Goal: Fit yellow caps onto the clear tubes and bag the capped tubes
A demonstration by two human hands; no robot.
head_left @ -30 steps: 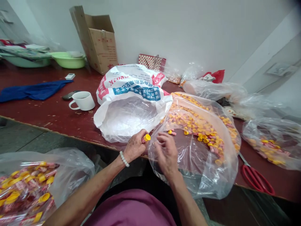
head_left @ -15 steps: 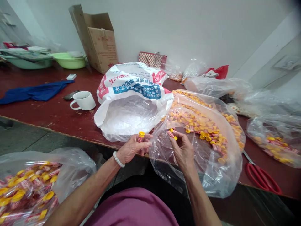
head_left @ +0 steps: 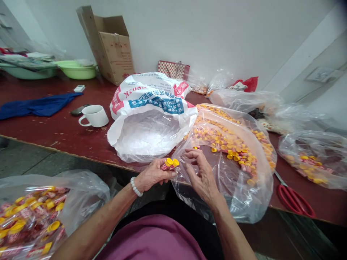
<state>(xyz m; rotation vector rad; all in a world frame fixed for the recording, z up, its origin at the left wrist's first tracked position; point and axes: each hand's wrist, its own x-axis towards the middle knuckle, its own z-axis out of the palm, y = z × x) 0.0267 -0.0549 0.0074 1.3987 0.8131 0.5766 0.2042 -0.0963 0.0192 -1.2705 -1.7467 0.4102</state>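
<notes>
My left hand [head_left: 155, 175], with a white bead bracelet at the wrist, grips two small yellow-capped tubes [head_left: 169, 164] with red-and-white patterned bodies. They stick up side by side between thumb and fingers. My right hand [head_left: 201, 177] is open, its fingers apart and curved, over the near edge of a clear plastic bag [head_left: 260, 206]. Inside that bag lie many more yellow-capped tubes [head_left: 238, 153], one of them close behind my right fingers. Left of it a white printed sack [head_left: 151, 141] lies with its mouth towards me.
A bag of capped tubes [head_left: 35, 209] stands low at the left. Red-handled scissors [head_left: 295, 200] lie at the table's right edge, near another clear bag [head_left: 317, 162]. A white mug [head_left: 94, 116], blue cloth [head_left: 40, 104], green basin [head_left: 77, 70] and cardboard box [head_left: 115, 54] occupy the left side.
The tube from my right hand is now in my left hand beside the first one. My right hand has let go and its fingers have spread.
</notes>
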